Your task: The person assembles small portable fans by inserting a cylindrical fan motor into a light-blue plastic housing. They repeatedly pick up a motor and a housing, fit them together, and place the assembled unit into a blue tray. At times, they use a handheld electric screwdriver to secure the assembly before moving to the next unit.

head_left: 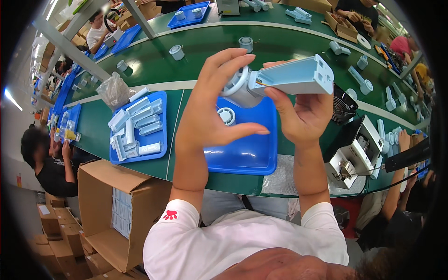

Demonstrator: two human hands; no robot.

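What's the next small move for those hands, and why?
Probably close the left hand around the round head to steady it: that hand's thumb stands away from it, while the right hand grips the open handle, where coloured wires show.

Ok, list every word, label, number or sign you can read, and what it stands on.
Red paw sign: on the left sleeve.
Lettering on the casings in the left tray: too small to read surely.
White carton label: too small.
Held casing: no text visible.
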